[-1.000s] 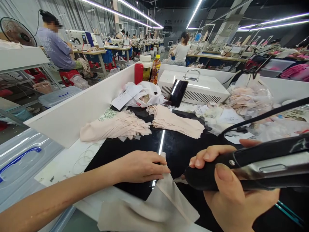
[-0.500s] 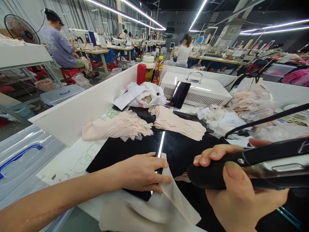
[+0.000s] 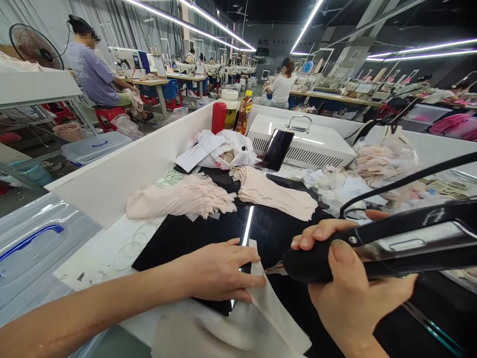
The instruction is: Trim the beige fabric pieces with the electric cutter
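My left hand (image 3: 223, 268) lies flat with its fingers spread on a thin beige fabric piece (image 3: 274, 311), pressing it against the glossy black board (image 3: 276, 223). The fabric hangs over the near edge, its lower part blurred. My right hand (image 3: 350, 288) is wrapped around a black handheld tool with a silver side panel (image 3: 391, 248), its rounded end pointing left. A small pointed tip (image 3: 276, 269) shows beyond that end, near the fabric's edge; I cannot tell whether they touch. Beyond my hands lie a left fabric stack (image 3: 179, 196) and a right fabric stack (image 3: 274, 191), both pale pink.
A black cord (image 3: 402, 181) arches above the tool. Behind the stacks are a phone (image 3: 278, 149), a white vented box (image 3: 313, 141), a plastic bag (image 3: 233, 149) and bottles (image 3: 244, 112). White side walls (image 3: 122, 179) edge the table. Co-workers sit at sewing machines further off.
My right hand and the tool have shifted slightly left, with the tip closer to the fabric. The left hand stays on the fabric, a little lower in view.
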A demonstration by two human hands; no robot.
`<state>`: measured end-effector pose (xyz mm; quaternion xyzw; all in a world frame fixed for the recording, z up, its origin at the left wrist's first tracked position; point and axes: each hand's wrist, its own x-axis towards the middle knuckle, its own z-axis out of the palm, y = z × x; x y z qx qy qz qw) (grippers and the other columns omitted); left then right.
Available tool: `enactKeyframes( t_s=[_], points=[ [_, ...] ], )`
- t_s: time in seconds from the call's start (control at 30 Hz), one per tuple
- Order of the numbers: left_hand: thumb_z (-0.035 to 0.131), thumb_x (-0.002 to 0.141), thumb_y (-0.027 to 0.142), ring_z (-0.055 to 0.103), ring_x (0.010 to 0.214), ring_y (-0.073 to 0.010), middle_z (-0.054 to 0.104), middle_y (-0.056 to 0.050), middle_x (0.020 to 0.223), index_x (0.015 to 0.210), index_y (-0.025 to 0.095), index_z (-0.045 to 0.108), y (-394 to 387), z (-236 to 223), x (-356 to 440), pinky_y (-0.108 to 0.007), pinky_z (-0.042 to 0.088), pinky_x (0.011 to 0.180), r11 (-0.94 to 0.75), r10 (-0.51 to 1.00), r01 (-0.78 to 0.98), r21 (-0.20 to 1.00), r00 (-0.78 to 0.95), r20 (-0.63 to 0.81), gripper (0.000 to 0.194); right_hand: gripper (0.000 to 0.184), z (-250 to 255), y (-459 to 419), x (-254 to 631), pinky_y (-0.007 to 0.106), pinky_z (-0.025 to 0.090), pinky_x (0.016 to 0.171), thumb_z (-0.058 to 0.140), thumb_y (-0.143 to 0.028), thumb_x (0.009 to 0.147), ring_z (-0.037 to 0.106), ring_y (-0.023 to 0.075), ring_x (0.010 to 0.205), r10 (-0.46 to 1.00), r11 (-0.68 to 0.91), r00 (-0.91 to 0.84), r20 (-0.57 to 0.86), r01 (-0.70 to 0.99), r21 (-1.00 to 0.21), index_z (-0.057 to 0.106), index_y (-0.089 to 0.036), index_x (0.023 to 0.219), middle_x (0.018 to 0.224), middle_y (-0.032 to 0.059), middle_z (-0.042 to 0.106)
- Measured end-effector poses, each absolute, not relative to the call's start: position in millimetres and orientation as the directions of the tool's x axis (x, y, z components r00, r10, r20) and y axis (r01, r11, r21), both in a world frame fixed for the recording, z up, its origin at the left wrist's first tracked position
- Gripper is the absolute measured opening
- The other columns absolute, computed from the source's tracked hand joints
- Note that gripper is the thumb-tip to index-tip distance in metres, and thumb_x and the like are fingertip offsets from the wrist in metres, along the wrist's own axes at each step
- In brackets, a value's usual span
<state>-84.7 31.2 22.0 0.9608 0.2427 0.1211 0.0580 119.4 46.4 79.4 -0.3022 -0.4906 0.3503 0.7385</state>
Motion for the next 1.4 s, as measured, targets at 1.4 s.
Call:
enactKeyframes(
  t_s=[1.4],
  points=[
    [0.066, 0.111, 0.026, 0.073, 0.098, -0.0216, 0.072, -0.004, 0.108, 0.132, 0.021, 0.072, 38.5, 15.6, -71.7, -0.029, 0.060, 0.086, -0.605, 0.795, 0.744, 0.285, 0.583, 0.165, 0.023, 0.039, 69.4, 83.9, 159.0, 0.036, 0.062, 0.072, 0.082, -0.054, 0.093, 0.075, 0.0244, 0.084, 0.789, 0.565, 0.222, 0.573, 0.103, -0.819, 0.067, -0.025, 0.114, 0.098, 0.0026, 0.079]
  ],
)
